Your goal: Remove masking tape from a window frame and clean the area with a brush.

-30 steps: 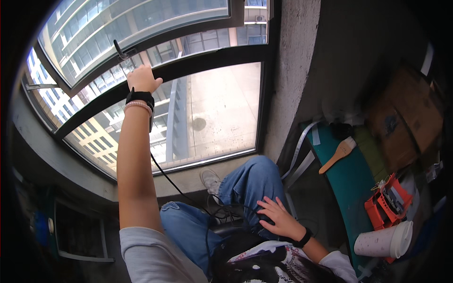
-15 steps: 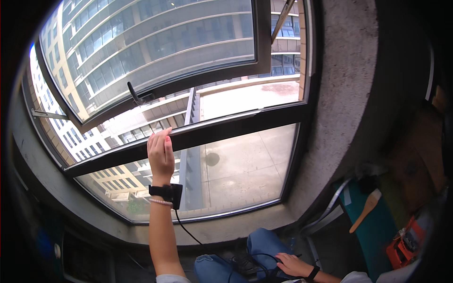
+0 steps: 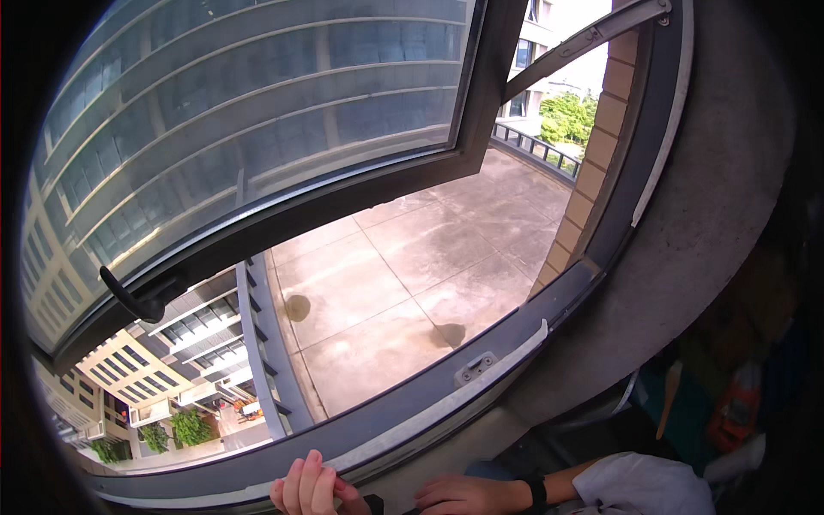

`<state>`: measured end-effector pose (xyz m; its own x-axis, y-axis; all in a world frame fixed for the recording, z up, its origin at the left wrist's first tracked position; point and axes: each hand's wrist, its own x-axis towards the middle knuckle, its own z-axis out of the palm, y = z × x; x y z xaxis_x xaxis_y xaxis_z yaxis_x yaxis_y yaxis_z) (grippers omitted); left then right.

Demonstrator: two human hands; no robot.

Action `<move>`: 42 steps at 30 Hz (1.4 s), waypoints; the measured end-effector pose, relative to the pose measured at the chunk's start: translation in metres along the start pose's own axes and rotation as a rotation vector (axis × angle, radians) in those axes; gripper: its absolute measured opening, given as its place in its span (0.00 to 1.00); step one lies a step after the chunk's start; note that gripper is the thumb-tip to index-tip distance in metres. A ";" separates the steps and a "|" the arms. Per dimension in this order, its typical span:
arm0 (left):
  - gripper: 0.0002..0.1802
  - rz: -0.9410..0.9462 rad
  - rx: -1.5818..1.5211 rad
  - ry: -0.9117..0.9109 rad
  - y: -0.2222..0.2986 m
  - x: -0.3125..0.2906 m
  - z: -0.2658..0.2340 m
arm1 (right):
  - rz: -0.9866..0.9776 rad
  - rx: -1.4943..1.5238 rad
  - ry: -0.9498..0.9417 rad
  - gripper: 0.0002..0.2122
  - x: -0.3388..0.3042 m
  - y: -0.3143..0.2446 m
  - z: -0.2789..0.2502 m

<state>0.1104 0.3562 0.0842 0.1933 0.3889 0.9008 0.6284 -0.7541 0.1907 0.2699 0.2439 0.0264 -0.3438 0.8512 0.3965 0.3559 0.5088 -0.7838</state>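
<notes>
A dark-framed window sash (image 3: 343, 184) is tilted outward, with a black handle (image 3: 133, 296) on its lower rail. Under that gap runs the fixed frame's lower rail (image 3: 403, 390), edged by a pale sealing strip (image 3: 433, 425). At the bottom edge of the view, my left hand (image 3: 311, 489) is raised in front of this strip, fingers close together, slightly bent and pointing up. Nothing shows in it, and whether it touches the strip I cannot tell. My right hand (image 3: 463, 494) lies low to its right, fingers stretched out, partly cut off by the view's edge.
A metal stay arm (image 3: 592, 39) links the sash to the frame at upper right. A small metal plate (image 3: 475, 368) sits on the rail. Concrete wall (image 3: 687, 257) borders the right. A wooden spatula (image 3: 669, 399) and an orange object (image 3: 736, 412) lie at lower right.
The view has come closer to the window and turned. My left hand, formerly resting on the frame's crossbar, now appears at the bottom edge. My right hand shows closer to it.
</notes>
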 end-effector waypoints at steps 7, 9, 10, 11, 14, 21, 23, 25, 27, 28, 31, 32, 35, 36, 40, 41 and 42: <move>0.06 -0.209 0.026 -0.158 0.027 0.028 -0.019 | -0.089 -0.428 0.318 0.13 0.079 -0.079 -0.115; 0.08 -0.314 0.029 -0.278 0.037 0.049 -0.030 | 0.043 -0.433 0.314 0.15 0.088 -0.092 -0.137; 0.09 -0.359 -0.023 -0.342 0.038 0.057 -0.036 | 0.128 -0.463 0.310 0.15 0.095 -0.093 -0.144; 0.09 -0.408 -0.038 -0.381 0.043 0.066 -0.041 | 0.214 -0.503 0.306 0.16 0.100 -0.095 -0.151; 0.10 -0.434 -0.052 -0.512 0.048 0.089 -0.052 | 0.217 -0.581 0.235 0.16 0.099 -0.079 -0.151; 0.09 -0.326 0.065 -0.756 0.045 0.111 -0.053 | 0.155 -0.655 0.121 0.22 0.100 -0.036 -0.140; 0.09 -0.230 0.101 -0.807 0.038 0.111 -0.053 | 0.186 -0.683 0.095 0.24 0.102 -0.042 -0.142; 0.11 -0.012 0.251 -0.906 0.041 0.108 -0.051 | 0.202 -0.731 0.091 0.24 0.104 -0.044 -0.145; 0.11 0.058 0.335 -0.968 0.042 0.117 -0.048 | 0.211 -0.806 0.144 0.24 0.107 -0.041 -0.145; 0.10 0.097 0.320 -1.035 0.044 0.122 -0.046 | 0.212 -0.807 0.142 0.24 0.107 -0.041 -0.147; 0.07 0.157 0.310 -1.126 0.039 0.125 -0.046 | 0.195 -0.820 0.221 0.25 0.105 -0.037 -0.146; 0.06 0.166 0.304 -1.141 0.039 0.124 -0.046 | 0.208 -0.814 0.230 0.25 0.105 -0.038 -0.145; 0.04 0.182 0.379 -1.087 0.048 0.120 -0.041 | 0.295 -0.815 0.255 0.31 0.108 -0.039 -0.145; 0.04 0.216 0.407 -1.062 0.048 0.119 -0.039 | 0.305 -0.813 0.268 0.31 0.107 -0.038 -0.145; 0.02 0.235 0.441 -1.059 0.042 0.106 -0.024 | 0.321 -0.893 0.263 0.32 0.109 -0.039 -0.148; 0.02 0.276 0.504 -1.053 0.043 0.102 -0.022 | 0.303 -0.895 0.274 0.31 0.110 -0.042 -0.148; 0.02 0.317 0.568 -1.046 0.043 0.100 -0.022 | 0.284 -0.896 0.285 0.31 0.111 -0.044 -0.148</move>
<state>0.1398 0.3513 0.1907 0.7428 0.6647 0.0801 0.6320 -0.6567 -0.4114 0.3445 0.3345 0.1755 0.0372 0.8964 0.4416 0.9611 0.0890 -0.2616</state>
